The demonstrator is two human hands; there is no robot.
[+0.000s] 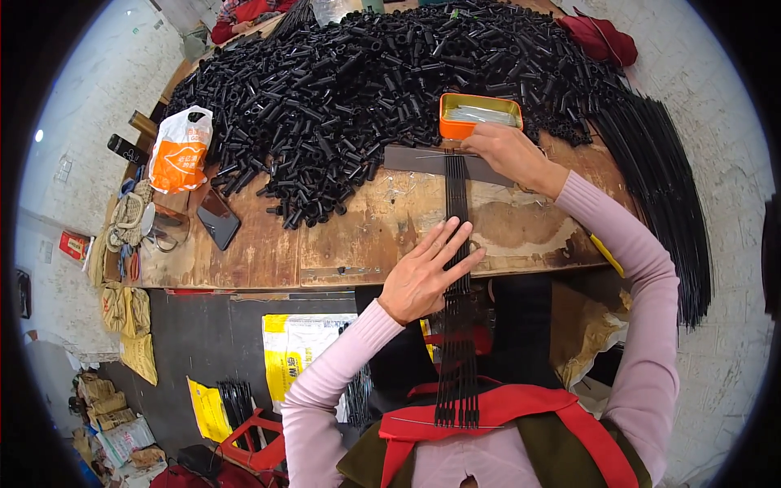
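A bundle of thin black rods (457,189) runs from the worktable over its front edge to my lap. My left hand (423,276) lies across the bundle near the edge, fingers apart and pressing it down. At the far end my right hand (511,156) is closed in a pinch at a thin silver rod (431,155) lying crosswise over the bundle's ends. Under these ends is a flat grey strip (401,161). Another thin silver rod (407,420) crosses the near ends at my lap. Just beyond my right hand stands an orange tin (464,130) holding silver rods.
A large heap of black tubular parts (325,98) covers the table's back. Long black rods (659,179) hang off the right side. At left are an orange and white bag (181,154) and a phone (218,218). Another person's red sleeve (222,31) shows at the far end.
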